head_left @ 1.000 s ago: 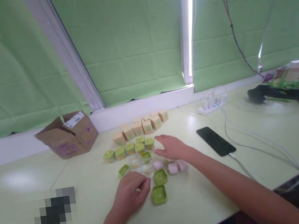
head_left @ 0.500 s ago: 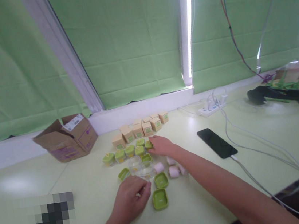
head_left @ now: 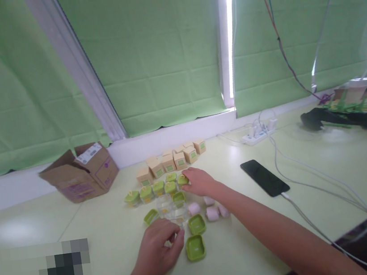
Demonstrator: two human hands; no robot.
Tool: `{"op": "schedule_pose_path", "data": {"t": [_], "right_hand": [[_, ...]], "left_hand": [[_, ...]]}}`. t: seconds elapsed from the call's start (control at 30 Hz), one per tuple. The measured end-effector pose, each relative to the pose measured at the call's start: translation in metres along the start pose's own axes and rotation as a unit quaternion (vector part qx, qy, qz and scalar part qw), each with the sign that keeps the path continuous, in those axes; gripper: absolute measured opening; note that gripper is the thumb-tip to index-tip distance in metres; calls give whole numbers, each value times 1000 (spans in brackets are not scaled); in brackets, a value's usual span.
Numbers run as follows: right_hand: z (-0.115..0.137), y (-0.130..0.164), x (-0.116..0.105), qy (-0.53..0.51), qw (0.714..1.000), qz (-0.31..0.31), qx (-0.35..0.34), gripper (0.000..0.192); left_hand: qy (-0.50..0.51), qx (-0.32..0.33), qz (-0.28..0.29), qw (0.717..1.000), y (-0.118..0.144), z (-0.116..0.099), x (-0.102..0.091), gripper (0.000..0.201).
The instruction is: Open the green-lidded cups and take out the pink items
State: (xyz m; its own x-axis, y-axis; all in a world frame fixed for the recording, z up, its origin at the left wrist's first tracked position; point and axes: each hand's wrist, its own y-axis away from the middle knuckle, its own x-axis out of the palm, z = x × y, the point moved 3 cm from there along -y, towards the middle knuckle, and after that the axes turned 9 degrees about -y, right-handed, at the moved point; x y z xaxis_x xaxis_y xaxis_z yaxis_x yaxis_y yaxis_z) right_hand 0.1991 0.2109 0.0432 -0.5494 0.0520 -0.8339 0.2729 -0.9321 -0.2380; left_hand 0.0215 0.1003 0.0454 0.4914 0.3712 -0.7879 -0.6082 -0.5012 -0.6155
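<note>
So the right hand (head_left: 199, 182), spread beside it a second ago, is now pinching the rightmost green-lidded tub (head_left: 183, 180) near the little boxes (head_left: 168, 163), making that one the piece being handled, while the left hand (head_left: 159, 247) is curling by the clear cups (head_left: 180, 213), can't tell if it's gripping.

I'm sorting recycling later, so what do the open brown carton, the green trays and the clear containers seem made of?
Brown carton: matt cardboard, most likely, with stiff folding flaps and printed sides. Green trays: probably moulded plastic, smooth, with a slight sheen and rounded corners. Clear containers: likely glossy plastic, being see-through with highlights, though glass can't be ruled out.
</note>
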Motion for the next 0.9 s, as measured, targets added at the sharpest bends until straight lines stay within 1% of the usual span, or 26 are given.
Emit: {"op": "schedule_pose_path", "data": {"t": [0.1,0.17,0.23,0.3,0.4,0.47,0.57,0.67,0.73,0.9], "right_hand": [[12,15,-9,-23,999,-11,-31,43],[22,28,-16,-70,994,-34,-74,46],[31,43,-23,-112,987,-40,-107,52],[39,59,-30,-144,979,-44,-136,52],[47,80,-34,-167,968,-22,-188,52],[49,91,-34,-170,962,-16,-212,55],[48,101,-28,-178,955,-19,-238,55],[47,106,-23,-184,947,-49,-260,54],[46,107,-19,-184,941,-71,-276,52],[44,108,-9,-178,929,-94,-309,50]], "left_hand": [[6,-16,-24,1000,2,3,-2,11],[10,-36,-52,998,3,5,-5,5],[13,-59,-74,995,3,6,-8,8],[17,-78,-87,993,2,6,-10,9],[34,-92,-95,991,2,7,-11,17],[51,-88,-87,991,3,6,-10,28],[72,-70,-53,994,3,4,-7,41],[73,-56,-33,995,2,1,-8,42],[73,-47,-32,996,0,0,-9,43],[72,-26,-36,996,0,-1,-10,45]]}}
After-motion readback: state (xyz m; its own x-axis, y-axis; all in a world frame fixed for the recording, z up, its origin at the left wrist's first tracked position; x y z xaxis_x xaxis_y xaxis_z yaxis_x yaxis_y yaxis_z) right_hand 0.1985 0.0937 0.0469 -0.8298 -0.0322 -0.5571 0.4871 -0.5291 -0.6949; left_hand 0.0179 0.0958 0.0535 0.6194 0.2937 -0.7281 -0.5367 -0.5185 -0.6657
